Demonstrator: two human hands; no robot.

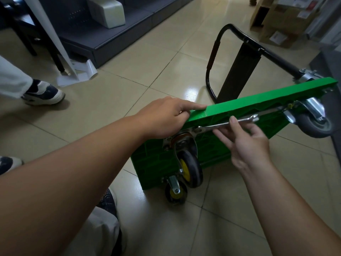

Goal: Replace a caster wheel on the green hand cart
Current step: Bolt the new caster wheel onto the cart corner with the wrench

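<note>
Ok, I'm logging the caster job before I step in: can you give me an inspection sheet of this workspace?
Surface: tiled floor, glossy.
Job's things: green hand cart tipped on its edge; wrench at the plate of the upper yellow-hub caster; grey caster mounted further along.
Clutter: white sheets on floor.
Grips: left hand holds cart's upper edge; right hand pinches wrench.
Cables: nothing seen.
Surroundings: cardboard boxes, dark platform, bystander's shoe.

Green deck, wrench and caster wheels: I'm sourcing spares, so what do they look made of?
The green deck looks like moulded plastic, fairly matt, judging by its ribbed underside. The wrench seems steel, probably chrome-plated, given its bright silvery sheen. The caster wheels have dull black or grey tyres, likely rubber; two show yellow hubs, apparently plastic, and their brackets are shiny plated metal.
</note>
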